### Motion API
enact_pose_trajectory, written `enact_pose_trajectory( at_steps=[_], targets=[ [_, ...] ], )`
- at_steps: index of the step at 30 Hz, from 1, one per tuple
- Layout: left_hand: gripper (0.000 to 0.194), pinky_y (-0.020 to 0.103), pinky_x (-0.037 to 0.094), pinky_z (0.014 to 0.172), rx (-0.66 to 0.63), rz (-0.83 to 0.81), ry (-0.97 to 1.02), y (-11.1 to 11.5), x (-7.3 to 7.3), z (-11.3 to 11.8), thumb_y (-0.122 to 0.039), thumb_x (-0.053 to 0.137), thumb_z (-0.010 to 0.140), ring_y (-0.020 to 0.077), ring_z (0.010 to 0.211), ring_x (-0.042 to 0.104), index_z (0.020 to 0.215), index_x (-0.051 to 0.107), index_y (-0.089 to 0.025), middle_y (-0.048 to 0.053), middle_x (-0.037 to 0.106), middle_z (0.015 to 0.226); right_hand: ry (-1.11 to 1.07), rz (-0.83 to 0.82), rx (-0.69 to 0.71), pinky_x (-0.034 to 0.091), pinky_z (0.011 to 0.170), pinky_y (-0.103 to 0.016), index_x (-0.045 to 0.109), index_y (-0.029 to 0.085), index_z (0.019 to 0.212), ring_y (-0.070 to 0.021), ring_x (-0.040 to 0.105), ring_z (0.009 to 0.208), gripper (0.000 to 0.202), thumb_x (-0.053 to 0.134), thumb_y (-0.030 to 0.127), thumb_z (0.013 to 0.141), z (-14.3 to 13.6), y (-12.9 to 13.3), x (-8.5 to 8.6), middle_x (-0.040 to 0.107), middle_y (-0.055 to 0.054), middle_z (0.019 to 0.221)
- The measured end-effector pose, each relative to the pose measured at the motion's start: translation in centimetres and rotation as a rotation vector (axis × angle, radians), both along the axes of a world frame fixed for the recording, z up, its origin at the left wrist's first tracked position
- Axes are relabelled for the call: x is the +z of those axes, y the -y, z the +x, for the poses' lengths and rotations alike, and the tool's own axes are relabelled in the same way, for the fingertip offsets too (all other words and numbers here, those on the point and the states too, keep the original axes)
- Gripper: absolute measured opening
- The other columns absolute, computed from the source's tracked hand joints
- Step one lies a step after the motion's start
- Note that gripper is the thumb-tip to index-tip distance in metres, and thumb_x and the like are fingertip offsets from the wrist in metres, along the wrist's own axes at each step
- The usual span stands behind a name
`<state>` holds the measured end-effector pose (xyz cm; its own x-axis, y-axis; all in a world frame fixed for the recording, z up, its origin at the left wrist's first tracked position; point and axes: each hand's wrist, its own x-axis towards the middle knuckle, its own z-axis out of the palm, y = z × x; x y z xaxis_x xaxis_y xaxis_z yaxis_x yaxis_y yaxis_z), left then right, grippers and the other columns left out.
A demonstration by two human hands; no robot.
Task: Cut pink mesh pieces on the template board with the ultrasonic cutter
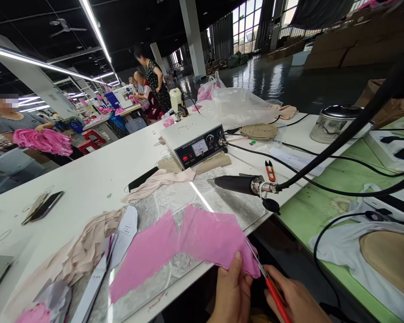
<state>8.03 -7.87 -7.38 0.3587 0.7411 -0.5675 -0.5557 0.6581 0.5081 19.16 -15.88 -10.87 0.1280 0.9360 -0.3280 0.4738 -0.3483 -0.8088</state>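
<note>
Pink fabric [208, 235] lies across the clear-covered front part of the white table, its right end hanging past the edge. My left hand [231, 287] pinches that end between thumb and fingers. In my right hand [289, 294] are red-handled scissors [276, 296], whose blades lie along the fabric's right end, close to my left thumb. Left of the fabric are beige cloth strips [94, 237] and white paper patterns [126, 231]. A black handheld tool [237, 184] with a thick cable rests behind the fabric.
A control box [199, 148] with a dial stands mid-table. Orange snips [270, 171] and a metal pot [336, 123] are at the right. A phone [47, 206] lies at the left. Black cables cross the right side above a green surface [340, 255]. People work in the background.
</note>
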Motion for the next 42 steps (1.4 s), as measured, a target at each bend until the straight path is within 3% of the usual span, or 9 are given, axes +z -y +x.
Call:
enact_pose_trajectory(
  at_steps=[11, 17, 22, 26, 32, 42],
  targets=[
    [0.034, 0.031, 0.053, 0.081, -0.017, 0.019, 0.007, -0.1, -0.3, -0.1, -0.03, 0.088, 0.061, 0.0194, 0.082, 0.068, 0.087, 0.072, -0.014, 0.008, 0.073, 0.089, 0.011, 0.009, -0.035, 0.034, 0.053, -0.026, 0.051, 0.021, 0.092, -0.0153, 0.056, 0.055, 0.015, 0.038, 0.026, 0.085, -0.2, -0.6, 0.5, 0.061, 0.0, 0.063],
    [0.035, 0.034, 0.053, 0.084, -0.063, 0.067, 0.018, -0.1, -0.4, -0.2, -0.033, 0.085, 0.066, 0.0237, 0.092, 0.069, 0.092, 0.072, -0.014, 0.011, 0.074, 0.094, -0.008, 0.0, -0.046, 0.032, 0.049, -0.025, 0.05, 0.022, 0.092, -0.0135, 0.048, 0.048, 0.016, 0.038, 0.028, 0.085, -0.3, -0.6, -0.3, 0.052, 0.004, 0.055],
    [0.037, 0.033, 0.054, 0.086, -0.059, 0.059, 0.007, -0.2, -0.6, -0.3, -0.033, 0.087, 0.063, 0.0247, 0.097, 0.068, 0.091, 0.071, -0.015, 0.009, 0.073, 0.097, -0.014, 0.007, -0.016, 0.033, 0.053, -0.026, 0.049, 0.022, 0.092, -0.0152, 0.054, 0.055, 0.015, 0.038, 0.028, 0.086, -0.2, -0.8, -0.4, 0.06, 0.001, 0.064],
    [0.042, 0.031, 0.055, 0.083, -0.073, 0.06, -0.007, -0.1, -0.8, -0.4, -0.034, 0.086, 0.064, 0.0239, 0.095, 0.069, 0.097, 0.071, -0.014, 0.011, 0.074, 0.099, -0.022, -0.005, -0.01, 0.033, 0.051, -0.026, 0.049, 0.021, 0.093, -0.0152, 0.052, 0.051, 0.014, 0.037, 0.027, 0.086, -0.2, -1.0, 0.2, 0.057, 0.002, 0.06],
    [0.043, 0.032, 0.055, 0.081, -0.058, 0.041, -0.006, -0.1, -0.6, -0.3, -0.035, 0.089, 0.058, 0.0238, 0.09, 0.069, 0.091, 0.072, -0.013, 0.012, 0.074, 0.095, -0.028, 0.004, -0.023, 0.035, 0.05, -0.025, 0.048, 0.021, 0.092, -0.0167, 0.058, 0.055, 0.014, 0.036, 0.025, 0.086, -0.3, -1.2, 0.5, 0.062, -0.001, 0.063],
    [0.034, 0.033, 0.053, 0.086, -0.082, 0.086, 0.022, 0.0, -1.1, -0.5, -0.034, 0.083, 0.068, 0.0253, 0.095, 0.068, 0.094, 0.072, -0.015, 0.011, 0.073, 0.097, -0.035, 0.014, -0.033, 0.032, 0.049, -0.024, 0.047, 0.022, 0.089, -0.0133, 0.047, 0.048, 0.01, 0.037, 0.026, 0.088, -0.4, -1.3, 0.5, 0.052, 0.005, 0.054]
  ],
)
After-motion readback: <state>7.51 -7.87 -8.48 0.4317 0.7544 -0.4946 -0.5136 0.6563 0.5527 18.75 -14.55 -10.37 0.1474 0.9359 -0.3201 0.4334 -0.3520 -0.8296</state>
